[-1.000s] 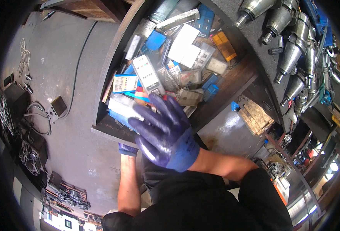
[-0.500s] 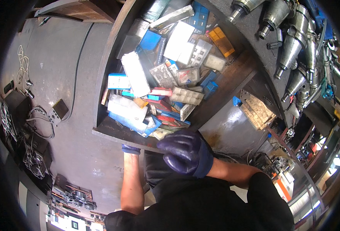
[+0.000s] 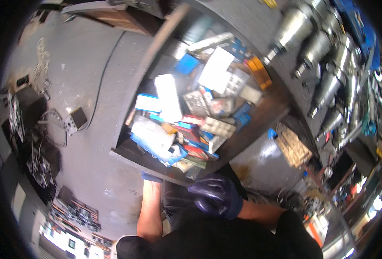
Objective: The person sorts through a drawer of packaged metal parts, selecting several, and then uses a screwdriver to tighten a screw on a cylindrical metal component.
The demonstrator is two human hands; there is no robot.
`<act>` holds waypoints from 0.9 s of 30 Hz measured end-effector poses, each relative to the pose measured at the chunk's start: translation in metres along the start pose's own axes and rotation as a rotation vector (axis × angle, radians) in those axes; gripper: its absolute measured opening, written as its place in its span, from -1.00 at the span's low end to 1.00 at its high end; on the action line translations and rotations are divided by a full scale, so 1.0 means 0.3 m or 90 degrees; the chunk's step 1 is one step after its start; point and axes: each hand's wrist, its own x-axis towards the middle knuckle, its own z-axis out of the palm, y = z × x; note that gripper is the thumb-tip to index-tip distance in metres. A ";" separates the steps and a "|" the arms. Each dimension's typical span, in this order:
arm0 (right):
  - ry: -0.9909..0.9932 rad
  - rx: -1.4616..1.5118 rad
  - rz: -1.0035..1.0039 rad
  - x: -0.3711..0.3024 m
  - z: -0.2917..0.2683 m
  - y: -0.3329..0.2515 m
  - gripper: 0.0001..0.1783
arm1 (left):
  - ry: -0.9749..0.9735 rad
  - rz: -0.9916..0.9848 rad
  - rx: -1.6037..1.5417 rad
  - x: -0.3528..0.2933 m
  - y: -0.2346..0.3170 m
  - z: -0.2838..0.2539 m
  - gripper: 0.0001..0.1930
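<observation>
A dark, open drawer [image 3: 132, 159], its front board scuffed along the top, sits directly before a worker in black, crowded with small plastic cases lying at every angle. A long white case [image 3: 167, 98] catches the glare at left, beside a bright blue case [image 3: 186, 64] and a folded white card [image 3: 217, 68]. An amber-orange box [image 3: 259, 72] leans near the right wall; toward the front, a cloudy box with square compartments [image 3: 218, 126] lies among red and blue pieces, and a crumpled pale wrapper [image 3: 152, 134] covers the left corner. The right hand [image 3: 214, 196], in a glossy purple glove, is at the drawer's front edge with fingers curled together; whether they grip anything cannot be told. The left hand [image 3: 151, 177] is mostly hidden beneath the front board, its grip unseen. Steel tool holders [image 3: 292, 28] line the surface at upper right.
</observation>
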 end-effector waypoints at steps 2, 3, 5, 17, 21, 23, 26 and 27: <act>-0.029 0.009 -0.021 0.004 -0.029 -0.027 -0.58 | 0.013 -0.036 -0.206 0.007 0.080 0.014 -0.51; -0.039 0.014 -0.025 0.012 -0.047 -0.042 -0.58 | 0.008 -0.066 -0.327 0.017 0.127 0.023 -0.52; -0.093 0.044 -0.023 0.028 -0.068 -0.076 -0.59 | 0.018 -0.109 -0.546 0.022 0.228 0.050 -0.53; 0.014 -0.090 -0.098 0.127 -0.091 -0.333 -0.72 | 0.017 -0.323 -0.688 0.239 0.358 0.378 -0.88; 0.062 -0.138 -0.044 0.158 -0.047 -0.414 -0.75 | 0.091 -0.364 -0.527 0.159 0.454 0.307 -0.94; 0.065 -0.118 -0.033 0.171 -0.001 -0.475 -0.74 | 0.127 -0.174 -0.559 0.113 0.321 0.189 -0.88; 0.073 -0.168 -0.058 0.214 0.051 -0.554 -0.75 | 0.114 -0.227 -0.553 -0.068 0.535 -0.037 -0.87; 0.072 -0.152 -0.062 0.233 0.089 -0.583 -0.76 | 0.080 -0.157 -0.602 -0.131 0.554 -0.130 -0.87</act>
